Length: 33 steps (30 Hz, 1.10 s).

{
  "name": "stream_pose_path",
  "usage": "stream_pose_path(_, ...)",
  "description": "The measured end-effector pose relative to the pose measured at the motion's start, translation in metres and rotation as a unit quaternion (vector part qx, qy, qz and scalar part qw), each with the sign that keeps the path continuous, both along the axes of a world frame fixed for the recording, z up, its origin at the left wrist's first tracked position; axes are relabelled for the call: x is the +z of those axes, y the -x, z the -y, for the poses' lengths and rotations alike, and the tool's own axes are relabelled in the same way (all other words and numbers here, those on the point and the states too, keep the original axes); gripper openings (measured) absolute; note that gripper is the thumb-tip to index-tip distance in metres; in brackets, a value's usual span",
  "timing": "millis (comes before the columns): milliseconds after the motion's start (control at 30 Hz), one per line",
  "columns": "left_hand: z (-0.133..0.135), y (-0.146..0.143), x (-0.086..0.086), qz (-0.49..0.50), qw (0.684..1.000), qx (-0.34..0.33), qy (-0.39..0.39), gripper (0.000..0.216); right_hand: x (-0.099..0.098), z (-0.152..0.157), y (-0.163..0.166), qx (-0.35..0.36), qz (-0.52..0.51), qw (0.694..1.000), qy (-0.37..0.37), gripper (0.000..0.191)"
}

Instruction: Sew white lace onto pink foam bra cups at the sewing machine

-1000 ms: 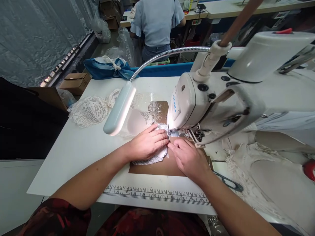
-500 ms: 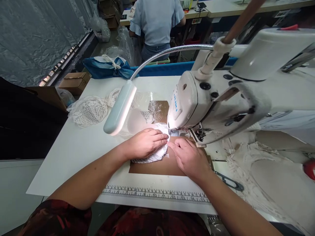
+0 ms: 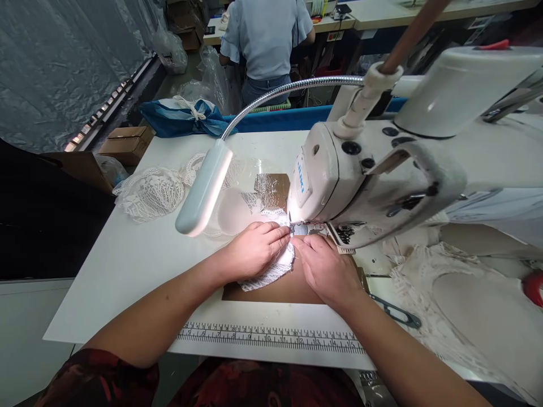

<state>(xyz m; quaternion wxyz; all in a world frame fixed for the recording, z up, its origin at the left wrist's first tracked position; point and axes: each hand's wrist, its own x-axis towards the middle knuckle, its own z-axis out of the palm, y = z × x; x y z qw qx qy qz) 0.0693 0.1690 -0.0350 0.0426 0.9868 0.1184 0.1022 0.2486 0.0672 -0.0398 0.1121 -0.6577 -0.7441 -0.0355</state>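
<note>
A white lace cup piece [image 3: 271,275] lies on the brown board by the needle of the sewing machine [image 3: 320,169]. My left hand [image 3: 253,250] rests on it from the left, fingers stretched out and fingertips close to the presser foot. On the other side, my right hand [image 3: 328,270] has its thumb and forefinger closed at the cup's right edge, just in front of the needle. The other fingers of that hand curl inward. My left hand hides part of the cup.
A lamp [image 3: 204,189] on a bent metal neck hangs left of the machine. Lace cups [image 3: 150,192] lie on the table's left, more lace pieces [image 3: 462,305] on the right. A ruler strip [image 3: 271,338] runs along the front edge. A co-worker [image 3: 267,39] sits beyond.
The lace cup has turned under my left hand, its near edge swinging right. My left hand has shifted slightly right; my right hand stays near the needle.
</note>
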Motion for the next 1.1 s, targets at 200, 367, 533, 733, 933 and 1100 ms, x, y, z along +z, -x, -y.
stream_pose_path(200, -0.002, 0.002, 0.001, -0.018, 1.0, -0.003, -0.002, 0.036, 0.002, 0.0, 0.0, -0.01, -0.025, 0.999, 0.031, 0.04)
stream_pose_path(367, -0.006, 0.003, 0.003, -0.041, 0.999, -0.009, 0.0, 0.04, 0.001, 0.003, -0.004, -0.025, -0.054, 0.996, 0.067, 0.045)
stream_pose_path(533, -0.008, 0.002, 0.005, -0.037, 0.999, 0.002, 0.006, 0.04, -0.001, 0.004, -0.006, -0.032, -0.065, 0.995, 0.075, 0.042)
stream_pose_path(733, -0.01, 0.0, 0.006, 0.0, 1.0, 0.029, -0.002, 0.039, -0.002, 0.0, -0.006, -0.013, -0.064, 0.997, 0.049, 0.043)
stream_pose_path(933, -0.01, 0.0, 0.003, 0.006, 0.998, 0.068, -0.012, 0.036, 0.0, -0.003, -0.004, -0.013, -0.04, 0.998, 0.047, 0.046)
stream_pose_path(1100, -0.009, 0.006, 0.005, 0.0, 0.999, 0.035, -0.006, 0.035, 0.002, 0.0, -0.005, -0.036, -0.064, 0.996, 0.058, 0.046)
